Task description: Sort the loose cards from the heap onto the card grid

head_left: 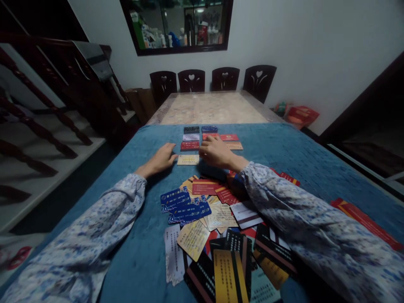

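Observation:
A cream card stack lies flat at the near end of the small stacks. At its left edge is my left hand, open, thumb and fingers apart and holding nothing visible. My right hand is by its right edge, fingers bent and pressed together; whatever they may hold is hidden. Beyond my hands sit a dark red card stack, a silver card stack, a black card stack and a blue card stack. To the right are a red card stack and a peach card stack, partly covered by my right hand.
A loose heap of mixed cards, with blue cards and a gold card, spreads between my forearms. More red cards lie at the right. Blue cloth covers the near table. Dark chairs stand at the far end.

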A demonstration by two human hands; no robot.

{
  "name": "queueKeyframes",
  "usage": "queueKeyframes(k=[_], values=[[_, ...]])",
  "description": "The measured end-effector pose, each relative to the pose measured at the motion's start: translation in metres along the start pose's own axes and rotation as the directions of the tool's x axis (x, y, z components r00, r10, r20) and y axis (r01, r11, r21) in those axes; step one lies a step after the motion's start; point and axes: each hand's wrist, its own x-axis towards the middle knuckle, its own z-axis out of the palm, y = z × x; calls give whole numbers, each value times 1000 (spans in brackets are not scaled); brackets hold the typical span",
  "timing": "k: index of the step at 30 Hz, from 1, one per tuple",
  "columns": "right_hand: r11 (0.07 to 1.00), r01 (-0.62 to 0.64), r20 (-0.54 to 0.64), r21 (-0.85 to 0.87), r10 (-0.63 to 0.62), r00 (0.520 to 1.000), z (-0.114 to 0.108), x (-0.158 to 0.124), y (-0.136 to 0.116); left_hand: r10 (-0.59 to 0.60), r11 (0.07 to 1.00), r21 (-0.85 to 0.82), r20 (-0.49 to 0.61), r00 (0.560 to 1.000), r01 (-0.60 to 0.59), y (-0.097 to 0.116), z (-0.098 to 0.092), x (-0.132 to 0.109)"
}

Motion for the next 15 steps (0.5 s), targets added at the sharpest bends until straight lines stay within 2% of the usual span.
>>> queueKeyframes(k=[7, 15], values=[[993, 87, -44, 82, -84, 996, -3, -23, -21, 55, 996, -61, -60, 997, -59, 17, -11, -42], [973, 164, -50, 164, -158, 986, 3, -32, -39, 51, 991, -126, -23, 998, -53, 40, -24, -92]])
